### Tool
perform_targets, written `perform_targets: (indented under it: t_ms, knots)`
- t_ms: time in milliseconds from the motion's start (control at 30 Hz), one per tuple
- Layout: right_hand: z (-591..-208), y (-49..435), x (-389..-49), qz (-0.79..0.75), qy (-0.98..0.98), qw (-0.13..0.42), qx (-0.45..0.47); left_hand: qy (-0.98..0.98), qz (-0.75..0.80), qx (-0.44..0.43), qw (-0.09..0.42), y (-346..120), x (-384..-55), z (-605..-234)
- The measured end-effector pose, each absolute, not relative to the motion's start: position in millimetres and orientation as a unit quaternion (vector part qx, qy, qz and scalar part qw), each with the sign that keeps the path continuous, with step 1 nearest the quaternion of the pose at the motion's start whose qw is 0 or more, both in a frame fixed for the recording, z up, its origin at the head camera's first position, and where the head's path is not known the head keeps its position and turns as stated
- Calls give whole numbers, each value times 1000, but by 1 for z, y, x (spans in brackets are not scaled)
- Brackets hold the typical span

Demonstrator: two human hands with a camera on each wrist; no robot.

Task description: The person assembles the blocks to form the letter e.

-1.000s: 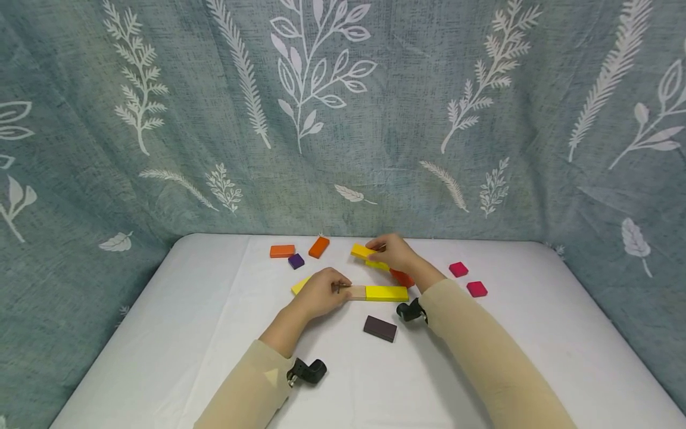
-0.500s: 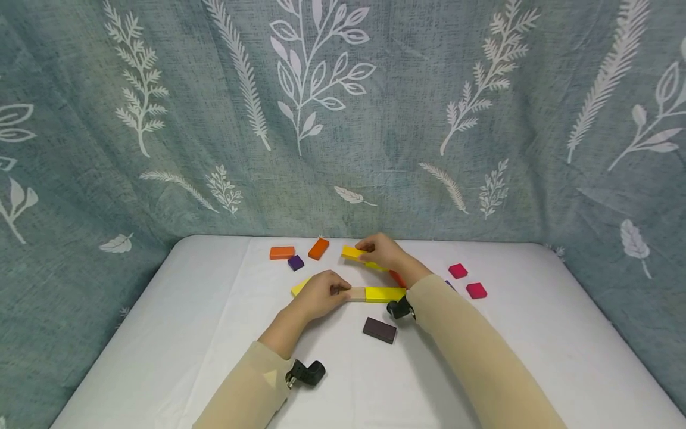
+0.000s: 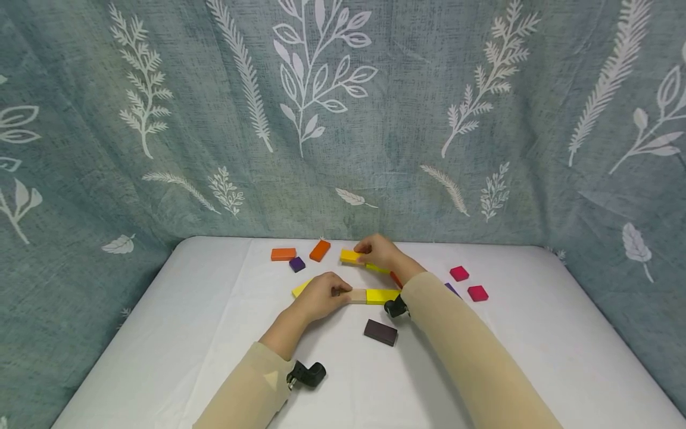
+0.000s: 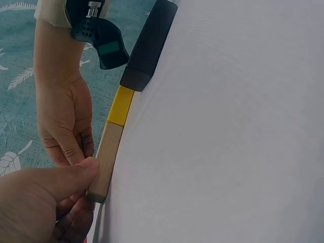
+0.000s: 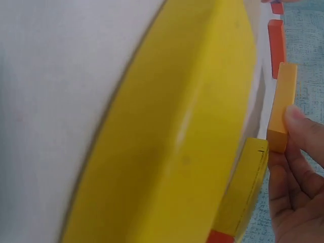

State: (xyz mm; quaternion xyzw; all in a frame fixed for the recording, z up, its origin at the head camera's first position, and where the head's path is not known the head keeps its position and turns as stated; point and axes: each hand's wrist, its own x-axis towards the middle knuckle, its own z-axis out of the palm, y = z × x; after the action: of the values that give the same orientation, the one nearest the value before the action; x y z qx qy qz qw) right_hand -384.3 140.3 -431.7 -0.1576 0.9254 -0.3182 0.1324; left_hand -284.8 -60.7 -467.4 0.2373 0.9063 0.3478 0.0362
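Observation:
In the head view my left hand [image 3: 320,296] pinches a plain wooden block [image 3: 358,296] lying on the white table. A bright yellow block [image 3: 379,296] continues the line on its right, and another yellow block [image 3: 300,288] is partly hidden behind the hand. Farther back, my right hand [image 3: 379,251] grips a golden-yellow block [image 3: 349,256] between thumb and fingers. Beside that one lies a lemon-yellow block [image 3: 378,269], partly covered by the hand. The right wrist view shows the grip on the golden-yellow block [image 5: 284,98] at its near end.
Two orange blocks [image 3: 283,254] and a purple piece [image 3: 297,264] lie at the back left. A dark brown block [image 3: 380,332] is in front. Two red pieces [image 3: 459,273] lie to the right. My right forearm partly hides a purple piece [image 3: 452,290] and a red-orange block [image 3: 395,279].
My right hand has moved left with the golden-yellow block, and has nearly stopped over the last half second. My left hand stays on the wooden block.

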Motion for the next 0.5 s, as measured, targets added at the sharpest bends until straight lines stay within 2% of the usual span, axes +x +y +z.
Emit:
perform_targets:
  t_ms: [500]
  knots:
    - [-437, 138, -386, -302, 929, 136, -167, 906, 350, 234, 36, -60, -287, -470]
